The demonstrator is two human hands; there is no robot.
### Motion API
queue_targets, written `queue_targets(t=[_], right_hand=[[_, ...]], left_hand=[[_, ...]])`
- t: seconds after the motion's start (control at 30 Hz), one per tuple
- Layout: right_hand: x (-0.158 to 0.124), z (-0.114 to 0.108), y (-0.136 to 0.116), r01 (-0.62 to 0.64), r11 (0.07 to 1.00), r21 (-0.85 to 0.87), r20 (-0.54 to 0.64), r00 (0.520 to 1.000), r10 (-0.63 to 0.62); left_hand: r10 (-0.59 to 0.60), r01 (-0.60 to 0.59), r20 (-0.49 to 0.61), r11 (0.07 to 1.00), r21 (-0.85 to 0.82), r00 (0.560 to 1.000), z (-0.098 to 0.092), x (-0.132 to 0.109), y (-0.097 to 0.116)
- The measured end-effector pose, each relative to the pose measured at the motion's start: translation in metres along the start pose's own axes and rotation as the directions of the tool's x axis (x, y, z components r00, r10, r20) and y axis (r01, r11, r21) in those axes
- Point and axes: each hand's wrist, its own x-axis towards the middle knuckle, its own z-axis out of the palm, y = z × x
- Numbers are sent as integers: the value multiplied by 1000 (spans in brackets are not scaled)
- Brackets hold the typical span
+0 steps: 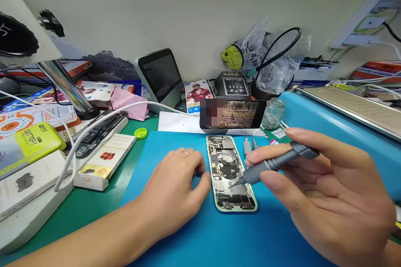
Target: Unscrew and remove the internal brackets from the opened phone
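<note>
Much steadiness suits the right hand [341,192] pinching the grey, pen-shaped tool [271,167] over the opened, pale-green-framed phone [228,171], which the left hand [178,190], fingers loosely curled alongside, could brace.

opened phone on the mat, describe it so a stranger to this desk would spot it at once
Find the blue mat on the green desk. The opened phone lies flat on it, between the left hand and the right hand, under the tip of the screwdriver. Unlike the lit phone propped behind it, it shows bare innards inside a pale rim.
</note>
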Motion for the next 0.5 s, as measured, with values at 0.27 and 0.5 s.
queue_targets(t=[0.27, 0.5], right_hand=[[-3, 14, 21, 8, 998, 56, -27, 1000, -7], [-8, 7, 22, -11, 999, -43, 29, 1000, 12]], left_hand=[[5, -6, 34, 999, 49, 999, 0, 0, -1], [43, -48, 53, 994, 99, 998, -2, 1, -2]])
